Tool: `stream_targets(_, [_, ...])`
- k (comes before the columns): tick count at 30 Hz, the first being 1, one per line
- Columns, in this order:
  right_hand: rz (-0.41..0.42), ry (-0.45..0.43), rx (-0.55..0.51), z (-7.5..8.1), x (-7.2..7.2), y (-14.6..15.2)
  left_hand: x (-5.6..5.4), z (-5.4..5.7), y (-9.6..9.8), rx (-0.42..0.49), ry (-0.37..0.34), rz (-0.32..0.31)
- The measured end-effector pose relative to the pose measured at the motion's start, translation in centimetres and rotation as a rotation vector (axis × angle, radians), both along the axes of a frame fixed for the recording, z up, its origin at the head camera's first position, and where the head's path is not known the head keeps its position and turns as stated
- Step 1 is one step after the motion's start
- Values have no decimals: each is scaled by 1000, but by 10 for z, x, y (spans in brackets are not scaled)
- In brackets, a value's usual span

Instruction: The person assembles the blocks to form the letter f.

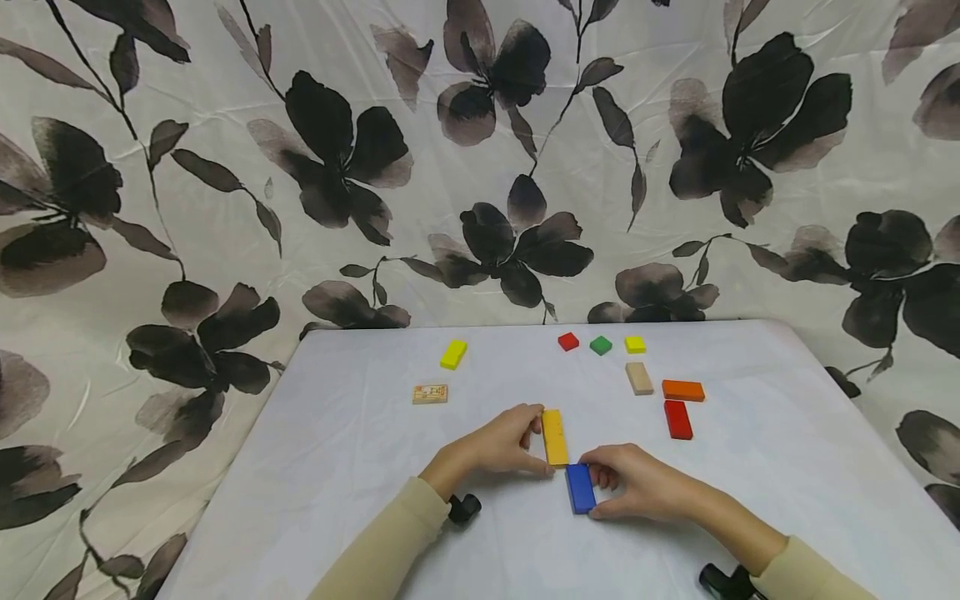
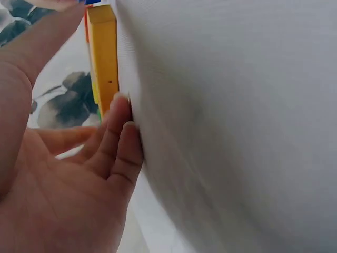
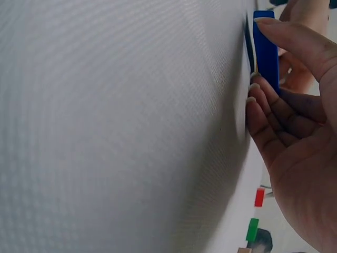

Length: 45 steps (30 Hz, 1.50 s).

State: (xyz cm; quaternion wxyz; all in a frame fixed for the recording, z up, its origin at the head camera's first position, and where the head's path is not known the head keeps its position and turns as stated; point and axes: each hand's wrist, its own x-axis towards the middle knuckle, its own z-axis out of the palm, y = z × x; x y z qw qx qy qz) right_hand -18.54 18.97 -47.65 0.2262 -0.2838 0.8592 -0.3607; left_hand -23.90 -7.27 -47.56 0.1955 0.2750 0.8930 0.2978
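Near the middle of the table, my left hand (image 1: 501, 442) holds an orange-yellow block (image 1: 555, 437) by its two ends, thumb at the near end and a finger at the far end. In the left wrist view the yellow block (image 2: 103, 58) runs along the white cloth between thumb and fingers. My right hand (image 1: 637, 483) pinches a blue block (image 1: 581, 489) from its right side, index finger at the far end and thumb at the near one. The blue block's far end meets the yellow block's near end, slightly offset to the right. In the right wrist view, the thumb overlaps the blue block (image 3: 267, 55).
Right of the hands lie a red block (image 1: 678, 420), an orange block (image 1: 683, 391) and a tan block (image 1: 639, 378). Along the back are small red (image 1: 568, 342), green (image 1: 601, 346) and yellow pieces (image 1: 635, 345). Back left: a bright yellow block (image 1: 453, 354) and a printed wooden block (image 1: 430, 394).
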Motion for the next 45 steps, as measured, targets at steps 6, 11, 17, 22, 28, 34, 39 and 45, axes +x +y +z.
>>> stream_targets(6, [-6, 2, 15, 0, -1, -1, 10, -1, -4, -66, 107, -10])
stream_targets(11, [-4, 8, 21, 2, -1, -3, 19, -4, -1, -133, 183, -44])
stream_targets(17, [0, 12, 24, 3, 0, -5, 29, -1, 0, -225, 215, -71])
stream_targets(22, [-1, 14, 18, 2, 1, -6, 33, 0, 2, -278, 224, -83])
stream_targets(28, [-6, 18, 24, 2, 1, -9, 35, 0, 4, -308, 218, -83])
stream_targets(34, [-2, 42, 32, 3, 2, -12, 36, 2, 5, -328, 199, -82])
stream_targets(39, [-1, 55, 30, 3, 2, -14, 36, 3, 6, -372, 209, -102])
stream_targets(45, [-8, 51, 32, 3, 3, -16, 37, 2, 7, -414, 235, -119])
